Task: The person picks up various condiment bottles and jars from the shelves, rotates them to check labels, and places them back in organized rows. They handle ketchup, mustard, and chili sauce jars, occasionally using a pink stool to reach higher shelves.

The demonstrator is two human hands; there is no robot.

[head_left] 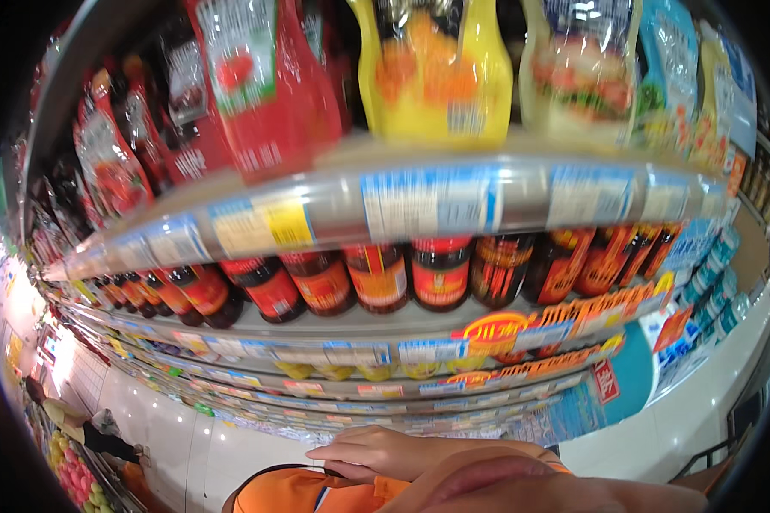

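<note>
My right hand (375, 451) lies low in front of my orange shirt, its forearm coming in from the right. Its fingers point left and rest over what looks like part of my left hand (353, 471), which is mostly covered. Whether anything is held between them cannot be told. Beyond the hands stands a store shelf. Its upper level bears a red pouch with a tomato picture (263, 96), a yellow pouch (436, 83) and a pale pouch (581, 77). Dark glass jars with red labels (441, 276) stand in a row on the level below.
A shelf edge with price tags (333, 205) runs across the view. Lower shelves hold yellow-topped goods (375, 370). Teal-capped bottles (722, 282) stand at the right. At the lower left are another person (96, 436) and a fruit display (77, 478) beside the tiled aisle (212, 449).
</note>
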